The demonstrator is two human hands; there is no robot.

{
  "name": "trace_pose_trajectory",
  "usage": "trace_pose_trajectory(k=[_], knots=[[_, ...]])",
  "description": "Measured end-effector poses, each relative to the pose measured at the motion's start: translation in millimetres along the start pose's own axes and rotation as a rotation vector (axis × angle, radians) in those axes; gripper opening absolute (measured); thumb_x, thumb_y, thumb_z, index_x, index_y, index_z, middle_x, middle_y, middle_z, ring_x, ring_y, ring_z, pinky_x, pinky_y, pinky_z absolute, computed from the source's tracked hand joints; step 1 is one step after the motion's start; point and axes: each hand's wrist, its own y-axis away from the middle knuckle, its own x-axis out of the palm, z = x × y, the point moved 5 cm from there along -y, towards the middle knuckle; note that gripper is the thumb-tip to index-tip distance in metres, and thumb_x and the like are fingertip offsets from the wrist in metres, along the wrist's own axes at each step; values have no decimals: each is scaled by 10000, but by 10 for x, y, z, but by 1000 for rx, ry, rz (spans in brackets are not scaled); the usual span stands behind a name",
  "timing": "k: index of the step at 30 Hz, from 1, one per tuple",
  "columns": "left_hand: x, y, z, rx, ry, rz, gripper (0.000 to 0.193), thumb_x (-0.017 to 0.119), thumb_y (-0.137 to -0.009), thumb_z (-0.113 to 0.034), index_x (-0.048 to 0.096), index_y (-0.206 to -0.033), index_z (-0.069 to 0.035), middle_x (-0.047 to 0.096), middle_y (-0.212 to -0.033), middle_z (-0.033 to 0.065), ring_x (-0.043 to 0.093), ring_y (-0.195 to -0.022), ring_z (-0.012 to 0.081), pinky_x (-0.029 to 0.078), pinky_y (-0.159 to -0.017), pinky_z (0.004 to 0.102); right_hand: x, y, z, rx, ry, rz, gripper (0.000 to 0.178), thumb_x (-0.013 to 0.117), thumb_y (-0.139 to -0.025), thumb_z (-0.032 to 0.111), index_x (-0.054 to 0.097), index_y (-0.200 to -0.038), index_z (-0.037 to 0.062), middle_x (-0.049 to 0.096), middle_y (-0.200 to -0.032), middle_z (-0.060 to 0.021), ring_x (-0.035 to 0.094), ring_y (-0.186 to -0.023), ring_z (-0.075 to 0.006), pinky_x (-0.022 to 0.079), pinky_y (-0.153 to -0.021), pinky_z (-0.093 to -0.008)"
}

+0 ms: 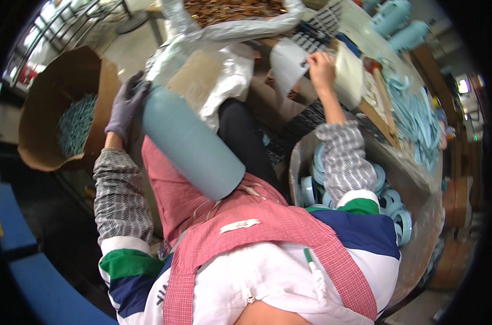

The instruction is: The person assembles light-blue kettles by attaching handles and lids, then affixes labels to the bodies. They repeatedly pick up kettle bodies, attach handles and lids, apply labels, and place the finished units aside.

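Observation:
My left hand (128, 105), in a grey glove, grips a large light blue bottle (194, 143) by its rounded upper end. The bottle lies aslant across my lap, its flat end against my red checked apron (229, 227). Farther out to the right, my bare right hand (322, 70) pinches the edge of a white sheet (287, 60). That sheet bends up and away from the surface under it. Just right of the hand lies a cream-coloured sheet (347, 76). What my left fingers do behind the bottle is partly hidden.
A cardboard box (32, 122) with light blue scraps stands at left. Ahead is a plastic-lined container (246, 26) of brown pieces. Beside my right arm, a bag (419, 216) holds light blue rings. Blue strips (419, 122) and more blue bottles (408, 37) lie at the far right.

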Motion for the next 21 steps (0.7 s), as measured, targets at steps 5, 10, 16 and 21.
trace_pose_trajectory(k=[5,10,16,21], knots=[[73,325,2,6,13,98,653,790,-757,-244,514,-1325,-80,265,-1491,116,352,-1339,244,318,-1097,367,-17,478,1168,-85,-668,232,104,717,-745,122,655,-776,46,627,-851,-94,570,-870,-276,437,-833,-374],[155,393,8,11,166,146,696,773,-757,-154,459,-1373,-69,130,-1558,72,198,-1417,233,233,-1135,369,528,1126,2293,329,-1532,758,83,660,-867,89,647,-878,7,571,-1029,3,529,-856,-51,410,-809,-203],[104,435,103,34,340,161,561,737,-779,-86,543,-1305,-62,119,-1571,45,181,-1426,219,237,-1132,374,639,1210,2678,233,-1333,815,129,705,-829,173,674,-828,48,560,-1102,-14,464,-1073,-127,323,-983,-303],[173,410,104,229,17,68,348,703,-834,-139,661,-1179,-117,375,-1458,156,383,-1338,265,400,-1030,369,594,1261,2736,176,-1068,691,127,720,-810,189,682,-818,68,547,-1134,-32,388,-1171,-188,286,-1024,-344]])
